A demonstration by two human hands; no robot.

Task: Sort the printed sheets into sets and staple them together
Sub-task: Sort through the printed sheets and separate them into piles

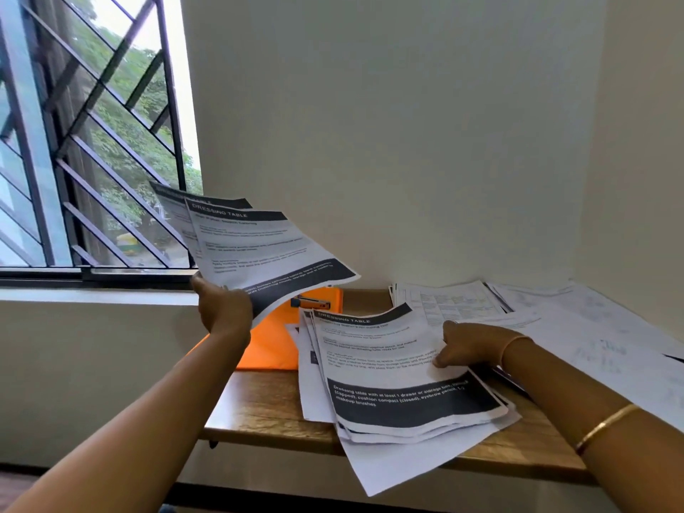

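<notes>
Printed sheets (259, 249), at least two, headed "Dressing Table", are up off the bench (266, 405) in the left grip (224, 309), which is clenched on their lower corner. They fan and sag. My read: this is a set being gathered, held aloft to keep it apart from the unsorted pile (399, 368).

The pile lies skewed on the bench, its front sheets overhanging the edge. Right grip (470, 346) sits at the top sheet's right edge, thumb on the paper. I cannot tell whether the fingers are under it. Likely steadying the page or lifting it next.

Stapler (311, 302) lies on the orange folder (274, 346) behind, untouched. More papers (455, 301) lie by the back wall.
</notes>
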